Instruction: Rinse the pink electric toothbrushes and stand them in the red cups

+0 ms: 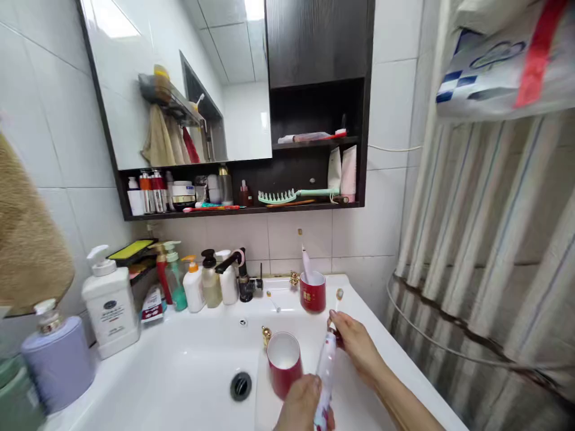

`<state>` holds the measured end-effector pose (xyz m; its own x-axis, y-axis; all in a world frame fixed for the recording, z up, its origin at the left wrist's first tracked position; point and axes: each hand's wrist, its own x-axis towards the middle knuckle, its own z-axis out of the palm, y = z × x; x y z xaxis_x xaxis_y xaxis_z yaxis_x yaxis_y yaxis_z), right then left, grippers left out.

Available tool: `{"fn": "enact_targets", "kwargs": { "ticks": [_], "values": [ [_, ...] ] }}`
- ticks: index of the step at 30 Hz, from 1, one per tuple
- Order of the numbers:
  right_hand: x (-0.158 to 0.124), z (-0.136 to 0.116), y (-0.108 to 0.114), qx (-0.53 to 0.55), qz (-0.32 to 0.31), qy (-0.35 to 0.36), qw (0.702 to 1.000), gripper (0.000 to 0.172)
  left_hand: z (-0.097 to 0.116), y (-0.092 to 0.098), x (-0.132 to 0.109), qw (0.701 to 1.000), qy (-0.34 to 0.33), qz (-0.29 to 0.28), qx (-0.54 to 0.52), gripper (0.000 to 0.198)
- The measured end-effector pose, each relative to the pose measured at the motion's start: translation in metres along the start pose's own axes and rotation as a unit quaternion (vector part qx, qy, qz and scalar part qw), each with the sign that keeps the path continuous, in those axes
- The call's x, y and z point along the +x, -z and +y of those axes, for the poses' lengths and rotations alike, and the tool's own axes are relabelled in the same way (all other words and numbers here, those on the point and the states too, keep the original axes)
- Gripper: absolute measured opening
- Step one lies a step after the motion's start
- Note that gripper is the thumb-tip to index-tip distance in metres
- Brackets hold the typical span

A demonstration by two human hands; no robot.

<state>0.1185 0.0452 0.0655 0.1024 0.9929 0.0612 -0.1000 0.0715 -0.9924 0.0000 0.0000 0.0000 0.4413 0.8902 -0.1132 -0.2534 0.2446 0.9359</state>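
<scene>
My left hand [299, 404] is wrapped round the patterned white handle of an electric toothbrush [327, 362], held upright and slightly tilted over the sink's right side. At the top of that handle, my right hand [357, 342] pinches the stem of the brush head [339, 294], whose bristles stick up above the fingers. Whether head and handle are joined is hard to tell. Beside my left hand stands a red cup [284, 374] with a gold handle. Behind it, a second red cup [313, 294] holds a pale pink electric toothbrush [306, 263].
A loose brush head [273, 300] lies on the back ledge of the white sink [193, 341], near the black faucet [245, 281]. Several pump bottles line the left side, including a white one [111, 311]. A dark mirror cabinet [314, 48] hangs above; a radiator [489, 239] stands right.
</scene>
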Motion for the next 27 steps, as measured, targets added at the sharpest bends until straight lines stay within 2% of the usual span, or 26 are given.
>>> {"fn": "enact_targets", "kwargs": {
  "ticks": [9, 14, 22, 27],
  "values": [
    [0.0002, 0.0046, 0.0012, 0.012, -0.011, -0.003, 1.000, 0.026, 0.0043, -0.0017, 0.0041, 0.999, -0.028, -0.015, 0.029, 0.051],
    [-0.0011, 0.0046, -0.0009, 0.013, -0.017, 0.000, 1.000, 0.025, 0.0089, -0.0033, 0.0021, 0.999, -0.021, -0.034, 0.002, 0.050],
    [-0.0046, 0.0038, -0.0029, -0.011, -0.018, 0.013, 1.000, 0.026, 0.0093, -0.0047, 0.0010, 0.999, -0.021, -0.038, -0.024, 0.049],
    [-0.0033, 0.0053, -0.0051, -0.040, -0.004, 0.031, 0.999, 0.027, 0.0077, -0.0053, 0.0004, 0.999, -0.030, -0.019, -0.018, 0.047]
  ]
}}
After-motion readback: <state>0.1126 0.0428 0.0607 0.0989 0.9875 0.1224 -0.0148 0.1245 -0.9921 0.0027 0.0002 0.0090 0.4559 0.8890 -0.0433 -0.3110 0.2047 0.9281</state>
